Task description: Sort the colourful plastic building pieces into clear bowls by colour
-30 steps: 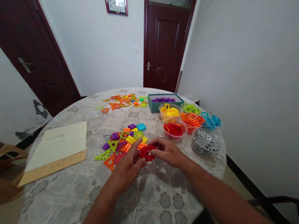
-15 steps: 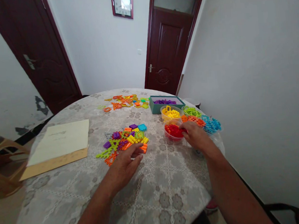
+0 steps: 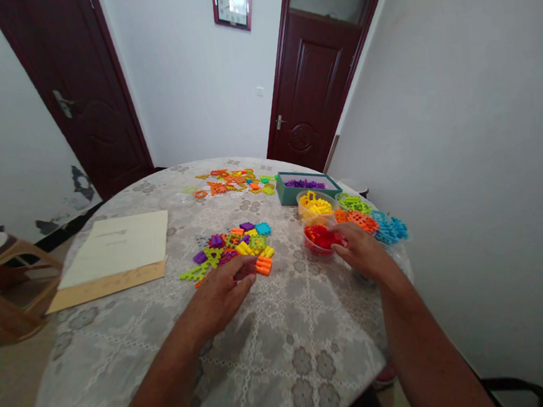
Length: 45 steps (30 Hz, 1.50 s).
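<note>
My right hand is at the right side of a clear round bowl of red plastic pieces. Its fingers are closed on a red plastic piece, partly hidden by the fingers. My left hand hovers at the near edge of a mixed pile of colourful plastic building pieces, thumb and fingers apart, holding nothing I can see. Just beyond its fingertips lies an orange ribbed piece. Yellow ribbed pieces and a blue round piece also lie in the pile.
Behind the red bowl stand a bowl of yellow pieces and a green box with purple pieces. Green, orange and blue pieces sit further right. More loose pieces lie at the back. Paper sheets rest on the left.
The whole view has shifted slightly. My left hand has drawn back a little, showing more of the orange ribbed piece. My right hand remains at the red bowl, its fingers slightly shifted.
</note>
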### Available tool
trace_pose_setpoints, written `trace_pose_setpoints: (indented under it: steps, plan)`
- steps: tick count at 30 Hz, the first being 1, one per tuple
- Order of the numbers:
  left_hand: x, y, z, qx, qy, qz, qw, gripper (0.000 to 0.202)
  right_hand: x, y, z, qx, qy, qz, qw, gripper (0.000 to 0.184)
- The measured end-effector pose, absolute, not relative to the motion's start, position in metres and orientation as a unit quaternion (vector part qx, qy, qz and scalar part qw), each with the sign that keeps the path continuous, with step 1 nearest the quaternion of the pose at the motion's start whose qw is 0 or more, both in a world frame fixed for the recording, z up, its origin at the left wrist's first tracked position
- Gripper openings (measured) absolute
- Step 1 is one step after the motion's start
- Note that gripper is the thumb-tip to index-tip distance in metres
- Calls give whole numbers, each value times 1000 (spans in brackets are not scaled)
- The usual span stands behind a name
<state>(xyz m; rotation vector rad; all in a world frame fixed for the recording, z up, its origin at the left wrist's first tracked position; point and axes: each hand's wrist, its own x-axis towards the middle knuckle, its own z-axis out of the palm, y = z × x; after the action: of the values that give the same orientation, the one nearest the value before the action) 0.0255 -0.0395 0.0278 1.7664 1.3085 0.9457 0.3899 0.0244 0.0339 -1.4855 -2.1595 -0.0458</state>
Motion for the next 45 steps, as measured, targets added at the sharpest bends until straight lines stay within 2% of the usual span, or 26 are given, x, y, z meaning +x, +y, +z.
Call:
trace_pose_setpoints:
  steps: [7, 10, 14, 18, 21, 24, 28, 32, 37, 45]
  plan:
    - [8, -41, 40, 676, 536, 374, 339, 44, 372, 1, 46, -546, -790, -57, 274, 20]
    - [-5, -40, 43, 653, 553, 394, 336, 46, 348, -16, 59, -512, -811, -9, 283, 18]
    - [-22, -40, 45, 626, 577, 412, 325, 49, 303, -21, 63, -454, -852, 90, 245, 19]
    - [-32, -40, 45, 605, 605, 420, 302, 46, 256, 4, 35, -425, -883, 92, 176, 24]
    - [-35, -40, 43, 602, 625, 414, 275, 44, 232, 25, 5, -472, -870, 72, 128, 37]
    - [-35, -40, 41, 606, 640, 399, 254, 41, 226, 34, -18, -498, -857, 60, 120, 45]
    - [-31, -40, 42, 617, 648, 374, 245, 40, 239, 34, -25, -460, -872, 88, 141, 36]
    - [-26, -40, 40, 631, 639, 362, 249, 42, 253, 35, -17, -435, -874, 163, 142, 28]
    - [-16, -40, 33, 664, 602, 355, 265, 41, 260, 39, -9, -405, -873, 232, 140, 11]
    - [22, -40, 12, 706, 592, 289, 261, 37, 267, 38, -2, -356, -887, 276, 103, 13]
